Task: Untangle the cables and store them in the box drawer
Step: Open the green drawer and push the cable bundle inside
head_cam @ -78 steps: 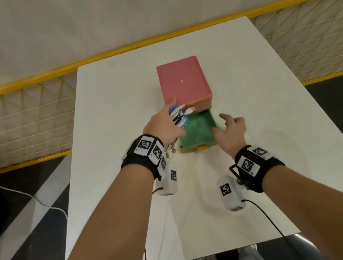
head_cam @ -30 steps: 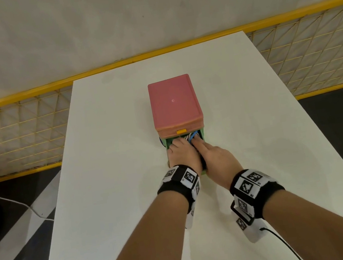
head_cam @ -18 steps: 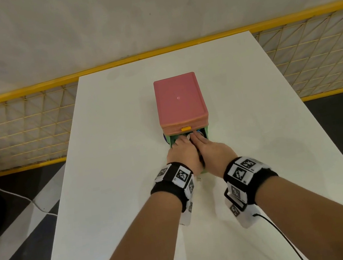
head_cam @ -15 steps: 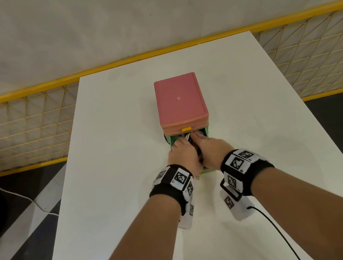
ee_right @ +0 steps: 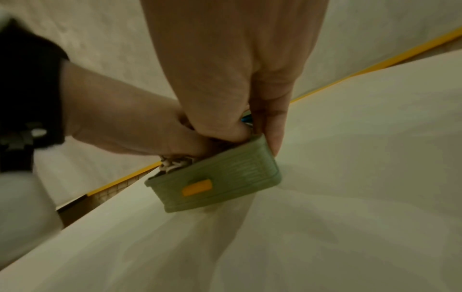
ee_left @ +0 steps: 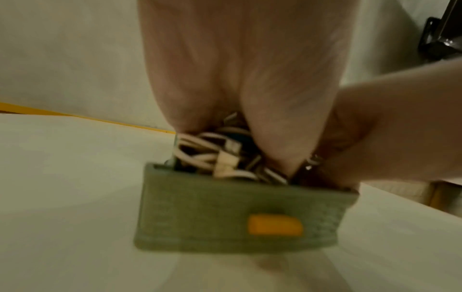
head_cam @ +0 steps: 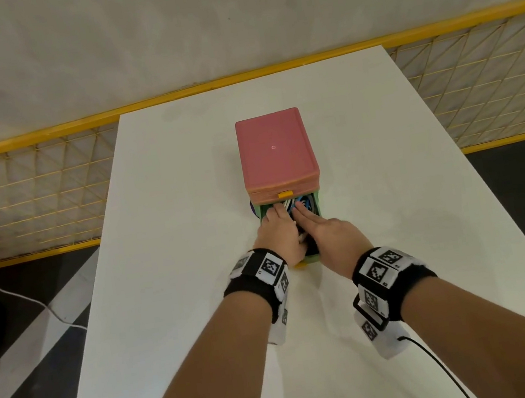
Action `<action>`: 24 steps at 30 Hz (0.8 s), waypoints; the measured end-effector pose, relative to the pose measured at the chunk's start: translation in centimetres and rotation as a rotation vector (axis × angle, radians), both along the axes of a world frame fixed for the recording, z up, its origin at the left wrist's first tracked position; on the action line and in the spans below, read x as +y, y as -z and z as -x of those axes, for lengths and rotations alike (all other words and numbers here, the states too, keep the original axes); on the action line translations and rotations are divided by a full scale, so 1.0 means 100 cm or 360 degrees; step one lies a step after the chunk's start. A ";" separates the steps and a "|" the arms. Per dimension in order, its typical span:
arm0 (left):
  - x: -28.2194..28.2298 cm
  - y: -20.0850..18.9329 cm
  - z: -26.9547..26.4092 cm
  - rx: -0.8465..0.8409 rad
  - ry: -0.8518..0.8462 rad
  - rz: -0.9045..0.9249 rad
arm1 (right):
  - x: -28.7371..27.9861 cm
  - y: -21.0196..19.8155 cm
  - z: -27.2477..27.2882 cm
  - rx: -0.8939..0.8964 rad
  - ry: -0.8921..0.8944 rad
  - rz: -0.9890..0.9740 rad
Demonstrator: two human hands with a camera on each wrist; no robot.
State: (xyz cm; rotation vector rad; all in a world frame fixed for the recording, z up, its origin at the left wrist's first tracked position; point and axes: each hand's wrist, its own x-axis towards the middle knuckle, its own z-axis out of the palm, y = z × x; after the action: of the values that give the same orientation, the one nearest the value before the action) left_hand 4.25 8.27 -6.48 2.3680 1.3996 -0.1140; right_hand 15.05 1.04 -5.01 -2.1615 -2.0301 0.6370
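A pink box [head_cam: 276, 152] stands mid-table with its green drawer [head_cam: 318, 202] pulled out toward me. White, blue and black cables [head_cam: 302, 201] lie bundled inside it. My left hand [head_cam: 277, 230] presses down on the drawer's left half and my right hand [head_cam: 321, 227] lies flat on the right half, fingers straight. In the left wrist view the white cables [ee_left: 212, 156] bulge above the drawer front [ee_left: 237, 213] with its orange handle [ee_left: 275, 225]. In the right wrist view one finger [ee_right: 272, 128] runs down outside the drawer's [ee_right: 220, 177] right wall.
The white table [head_cam: 181, 279] has bare surface on both sides of the box. A yellow mesh fence [head_cam: 33, 199] runs behind it. On the floor at the left trails a white cord [head_cam: 13, 294]. A black lead [head_cam: 432, 361] hangs from my right wrist camera.
2.6 s ago my left hand held the cable bundle over the open drawer and my right hand held its edge. Both hands now press the cables inside; little has moved in the last second.
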 end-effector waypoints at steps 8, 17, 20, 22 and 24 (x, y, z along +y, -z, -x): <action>-0.008 0.011 -0.009 -0.0024 -0.0163 -0.0013 | -0.005 -0.006 0.006 -0.0024 0.0059 0.0032; -0.010 0.027 -0.011 0.0058 -0.0245 -0.0060 | -0.002 -0.003 0.007 -0.0029 0.0044 0.0029; -0.003 0.042 -0.023 -0.0115 -0.0255 0.0032 | -0.009 -0.003 0.005 0.0115 0.0088 -0.0042; -0.007 0.026 -0.019 -0.0129 -0.0277 0.0009 | -0.011 -0.001 0.003 0.0140 0.0101 -0.0066; -0.005 0.017 -0.018 -0.0168 -0.0316 0.0025 | -0.012 0.000 0.003 0.0072 0.0045 -0.0052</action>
State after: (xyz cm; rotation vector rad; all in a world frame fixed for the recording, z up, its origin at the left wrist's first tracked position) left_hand 6.04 7.74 -8.19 2.1746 1.5657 0.0528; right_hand 14.75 -0.17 -5.04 -2.1339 -1.9696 0.6384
